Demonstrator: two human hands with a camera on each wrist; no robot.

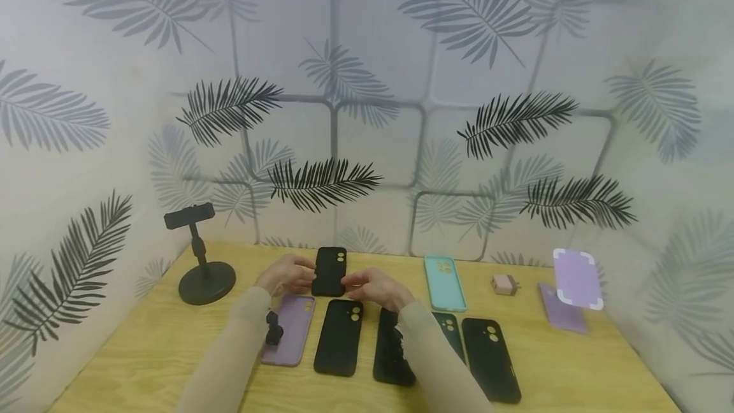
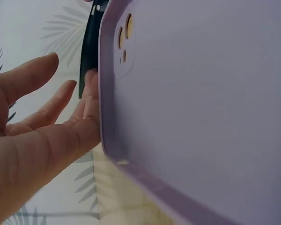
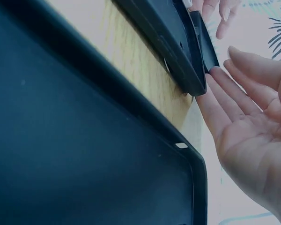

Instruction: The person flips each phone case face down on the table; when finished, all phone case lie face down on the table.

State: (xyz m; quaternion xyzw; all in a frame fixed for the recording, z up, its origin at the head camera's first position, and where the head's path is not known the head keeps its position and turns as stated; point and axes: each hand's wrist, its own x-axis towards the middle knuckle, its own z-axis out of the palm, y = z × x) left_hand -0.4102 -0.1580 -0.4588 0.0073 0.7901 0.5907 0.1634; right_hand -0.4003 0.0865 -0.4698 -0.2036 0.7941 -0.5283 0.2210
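Observation:
A black phone case (image 1: 329, 271) lies on the wooden table near the wall, with one hand at each side of it. My left hand (image 1: 287, 274) is at its left edge, fingers fairly straight and thumb apart; in the left wrist view, the fingertips reach toward the dark case (image 2: 90, 51). At its right edge is my right hand (image 1: 375, 288), palm turned up and fingers extended in the right wrist view. Whether the fingertips touch the case is hard to tell. Below the left hand lies a lilac phone case (image 1: 295, 330); another black case (image 1: 338, 338) lies nearer me.
Under my right forearm are a black case (image 1: 392, 352) and a dark green case (image 1: 450, 330), partly hidden. Further right lie a large black case (image 1: 490, 359), a turquoise case (image 1: 445, 283), a pink charger plug (image 1: 503, 284) and a lilac stand (image 1: 576, 279). A black phone stand (image 1: 206, 282) stands left.

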